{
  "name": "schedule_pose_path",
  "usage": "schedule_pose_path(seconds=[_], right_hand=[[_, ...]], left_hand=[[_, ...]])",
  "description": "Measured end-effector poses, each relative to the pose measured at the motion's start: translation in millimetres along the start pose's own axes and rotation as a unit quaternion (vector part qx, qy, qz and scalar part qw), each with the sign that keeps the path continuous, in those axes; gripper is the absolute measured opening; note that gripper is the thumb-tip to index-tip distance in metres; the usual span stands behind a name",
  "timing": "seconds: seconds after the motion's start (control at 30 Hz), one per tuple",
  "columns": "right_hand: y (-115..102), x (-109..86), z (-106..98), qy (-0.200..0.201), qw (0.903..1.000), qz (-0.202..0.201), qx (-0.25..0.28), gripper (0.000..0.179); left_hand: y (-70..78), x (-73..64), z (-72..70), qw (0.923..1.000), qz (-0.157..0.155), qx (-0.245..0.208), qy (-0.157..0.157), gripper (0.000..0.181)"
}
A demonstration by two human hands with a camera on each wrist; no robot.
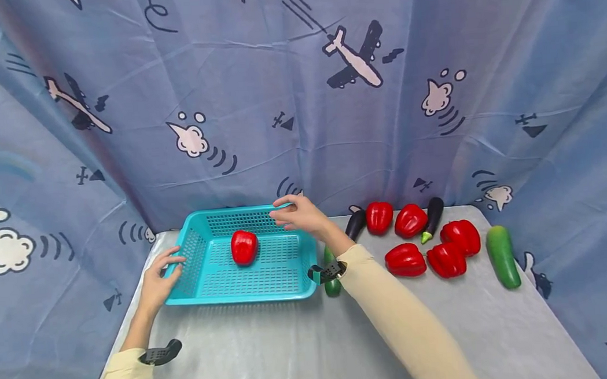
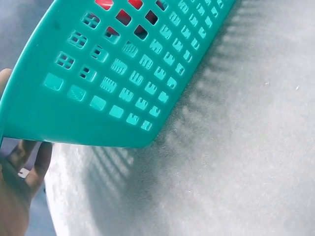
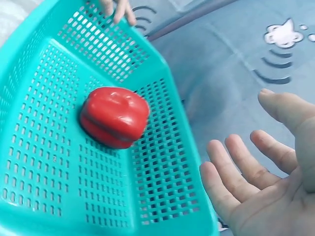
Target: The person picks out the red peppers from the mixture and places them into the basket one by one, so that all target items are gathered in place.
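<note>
A turquoise plastic basket [image 1: 258, 298] with perforated sides stands on the table at left of centre. One red bell pepper [image 1: 244, 247] lies inside it, nearer the back wall; the right wrist view shows the same pepper [image 3: 115, 118] close up. My left hand [image 1: 158, 279] holds the basket's left rim, some fingers over the edge and others outside, below the rim [image 2: 24, 169]. Above the basket's back right corner is my right hand [image 1: 301, 214], its fingers apart. The right wrist view shows this hand [image 3: 261, 191] holding nothing, beside the basket's edge.
Right of the basket lie a cucumber [image 1: 332, 286], partly under my right arm, and an eggplant [image 1: 355, 224]. Several red bell peppers [image 1: 404, 260], another eggplant [image 1: 433, 216] and a green cucumber [image 1: 503, 256] lie farther right. A blue patterned curtain [image 1: 256, 99] hangs behind the table.
</note>
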State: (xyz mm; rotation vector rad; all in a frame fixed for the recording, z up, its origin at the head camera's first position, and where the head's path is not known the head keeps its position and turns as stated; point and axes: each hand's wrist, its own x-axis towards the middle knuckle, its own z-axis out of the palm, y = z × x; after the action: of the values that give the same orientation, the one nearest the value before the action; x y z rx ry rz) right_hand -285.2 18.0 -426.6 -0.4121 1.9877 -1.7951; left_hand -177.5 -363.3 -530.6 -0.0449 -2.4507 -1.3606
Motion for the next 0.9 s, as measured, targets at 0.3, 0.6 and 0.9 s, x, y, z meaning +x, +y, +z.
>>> schedule_pose_path(seconds=[0.3,0.6,0.9], right_hand=[[-9,-37.0,-25,0.025,0.9983,-0.052,0.012,0.036],[6,-72.0,-58,0.068,0.9957,-0.060,0.020,0.039],[28,-107.6,-96,0.084,0.9945,-0.056,0.028,0.037]], left_hand=[[2.6,-1.0,-1.6,0.9999,0.007,0.014,-0.003,0.018],[3.3,-3.4,-1.1,0.9995,0.020,0.023,0.007,0.018],[5.4,-4.5,1.0,0.9994,0.023,0.024,0.011,0.019]])
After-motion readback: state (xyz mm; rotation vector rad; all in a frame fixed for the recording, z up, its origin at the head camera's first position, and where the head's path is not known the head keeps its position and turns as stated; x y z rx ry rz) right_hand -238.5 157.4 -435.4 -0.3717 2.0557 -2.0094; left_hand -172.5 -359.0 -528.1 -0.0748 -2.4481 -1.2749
